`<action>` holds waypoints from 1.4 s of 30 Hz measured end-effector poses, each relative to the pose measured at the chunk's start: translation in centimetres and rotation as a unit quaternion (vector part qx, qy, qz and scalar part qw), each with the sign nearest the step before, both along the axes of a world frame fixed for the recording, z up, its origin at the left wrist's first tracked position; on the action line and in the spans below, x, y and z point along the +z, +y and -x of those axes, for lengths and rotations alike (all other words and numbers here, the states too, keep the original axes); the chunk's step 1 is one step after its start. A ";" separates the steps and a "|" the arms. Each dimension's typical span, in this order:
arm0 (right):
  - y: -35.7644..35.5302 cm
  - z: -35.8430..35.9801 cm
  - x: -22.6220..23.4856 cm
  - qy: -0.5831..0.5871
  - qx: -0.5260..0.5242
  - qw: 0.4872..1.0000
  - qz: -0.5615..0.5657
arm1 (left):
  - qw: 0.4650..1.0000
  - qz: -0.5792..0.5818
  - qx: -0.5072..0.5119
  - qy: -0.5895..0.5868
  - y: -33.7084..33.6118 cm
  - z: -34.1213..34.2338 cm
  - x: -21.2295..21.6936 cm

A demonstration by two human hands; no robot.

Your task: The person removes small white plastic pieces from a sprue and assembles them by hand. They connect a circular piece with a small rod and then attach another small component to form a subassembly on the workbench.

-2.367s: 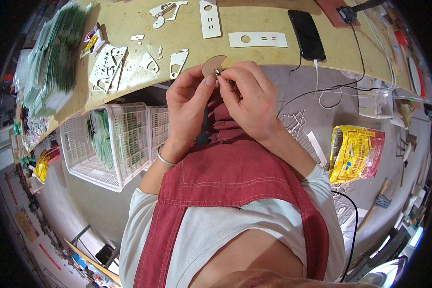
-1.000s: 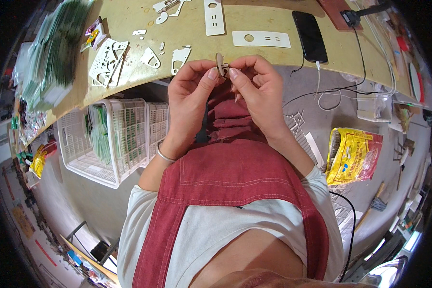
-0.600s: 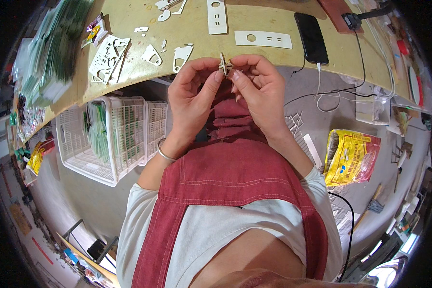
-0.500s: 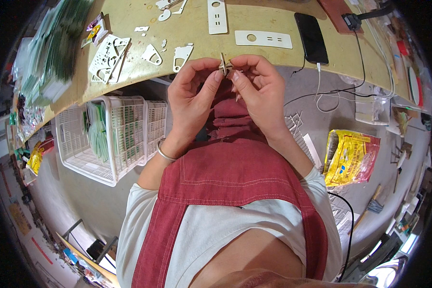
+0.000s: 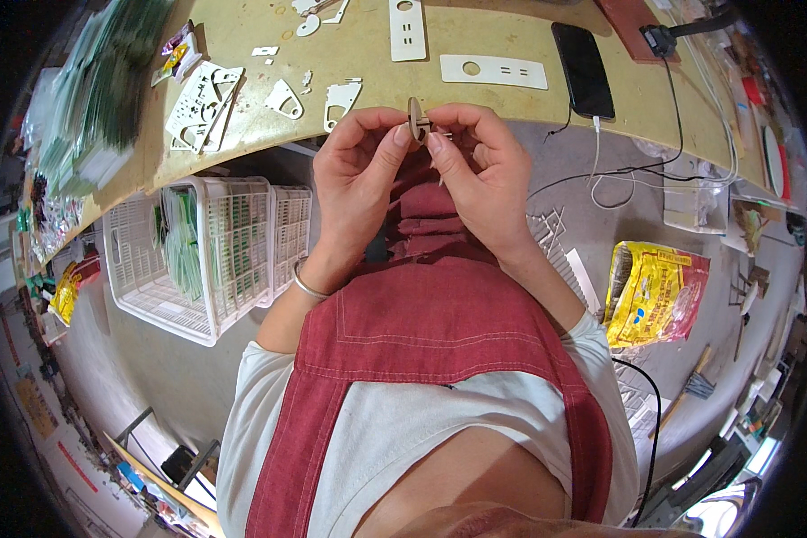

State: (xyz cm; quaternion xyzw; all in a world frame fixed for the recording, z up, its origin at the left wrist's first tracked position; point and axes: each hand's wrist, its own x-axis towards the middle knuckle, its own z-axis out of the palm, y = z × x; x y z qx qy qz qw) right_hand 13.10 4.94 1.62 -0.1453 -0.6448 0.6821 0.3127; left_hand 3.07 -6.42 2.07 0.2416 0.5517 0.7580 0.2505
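Observation:
Between my two hands, over the table's front edge, is a small round wooden disc (image 5: 414, 120) turned nearly edge-on, with a small crosspiece at its right side. My left hand (image 5: 365, 170) pinches the disc from the left between thumb and fingers. From the right, my right hand (image 5: 481, 166) closes thumb and fingers on the crosspiece against the disc; a thin stick end pokes out below its fingers. My fingers partly hide both pieces. Just beyond my left hand lie a flat cut-out piece (image 5: 341, 100) and a triangular piece with a hole (image 5: 283, 99).
On the table (image 5: 359, 45) lie punched flat sheets (image 5: 204, 106), two strips with round holes (image 5: 493, 72), and a phone (image 5: 583, 72) with a cable. Plastic-sleeved packs (image 5: 108, 99) stand at left. White crates (image 5: 208, 260) sit below; a yellow bag (image 5: 656, 294) is at right.
The disc has turned so more of its round face shows. Both hands stay at nearly the same place, their fingers slightly shifted.

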 end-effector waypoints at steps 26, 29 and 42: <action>-0.1 -0.3 0.8 -0.030 0.026 0.996 0.082 | 0.993 0.016 0.010 0.116 -0.3 0.2 -0.8; -0.2 -0.2 0.7 -0.022 0.028 0.996 0.080 | 0.996 0.018 0.013 0.090 -0.3 0.2 -0.6; 0.5 -0.8 0.3 -0.016 0.037 0.993 0.114 | 1.000 -0.011 0.012 -0.017 -0.1 0.5 -0.7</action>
